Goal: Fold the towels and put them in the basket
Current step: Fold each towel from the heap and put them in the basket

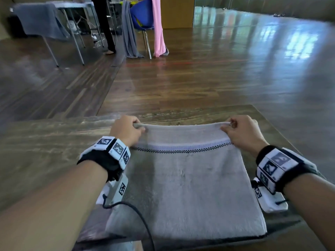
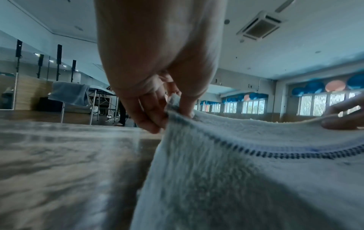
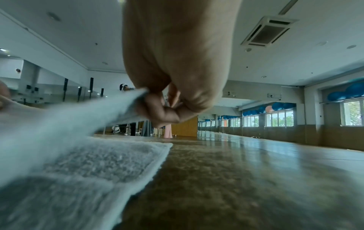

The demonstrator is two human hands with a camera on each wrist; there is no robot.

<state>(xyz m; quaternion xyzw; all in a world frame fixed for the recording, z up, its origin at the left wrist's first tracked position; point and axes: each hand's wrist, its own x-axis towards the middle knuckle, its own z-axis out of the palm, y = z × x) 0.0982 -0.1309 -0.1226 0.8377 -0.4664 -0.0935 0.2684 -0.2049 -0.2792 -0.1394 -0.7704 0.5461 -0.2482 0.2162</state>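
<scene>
Left hand and right hand each pinch a far corner of the towel; lift evenly, aligning edges over the tabletop.

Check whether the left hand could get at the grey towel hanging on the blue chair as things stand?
Probably not. The left hand is pinching a corner of the towel on the table, and the grey towel hangs on the blue chair far across the floor.

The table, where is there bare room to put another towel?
Bare wooden table lies left of the grey towel, beyond the left hand. Only a narrow strip borders the right hand. The middle is taken.
</scene>
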